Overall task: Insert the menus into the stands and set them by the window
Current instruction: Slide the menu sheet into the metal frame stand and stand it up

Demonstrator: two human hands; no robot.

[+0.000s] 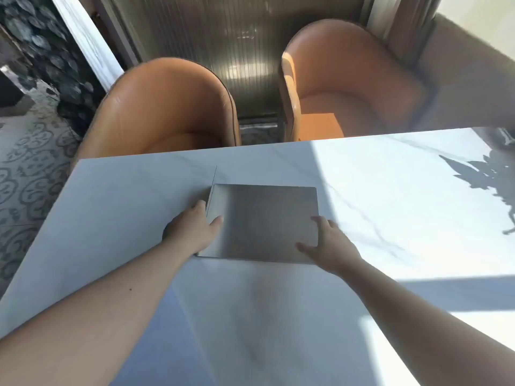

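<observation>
A flat grey rectangular sheet (264,221), plain on its visible face, lies on the white marble table (111,196); whether it is a menu or a stand I cannot tell. My left hand (192,229) rests at its left edge, thumb on top and fingers along the side. My right hand (326,243) touches its near right corner with fingers spread over the surface. A thin clear edge (214,176) rises from the sheet's far left corner. The picture is blurred by motion.
Two orange leather chairs (167,107) (348,79) stand at the table's far side. Bright sunlight and a plant's shadow (487,179) fall on the right of the table. Patterned floor tiles (30,162) lie to the left.
</observation>
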